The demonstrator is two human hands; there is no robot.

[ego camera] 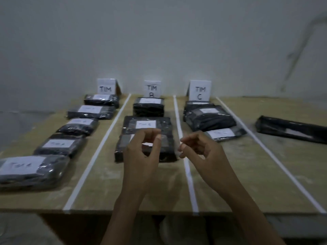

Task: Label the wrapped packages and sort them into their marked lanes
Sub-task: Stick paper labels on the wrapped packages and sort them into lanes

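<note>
Wooden table (221,183) with tape lines (99,151); bare wood between package (164,124) and near edge. Left hand (141,156) hovers loosely curled, empty; right hand (200,152) curled, grip unclear.

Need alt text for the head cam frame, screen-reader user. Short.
A left hand and right hand hover, fingers curled, over a labelled black package in the middle lane of a taped table. Signs TIM B and TIM C head two of three lanes, all holding labelled wrapped packages. A long black package lies outside the lanes, at right.
</note>
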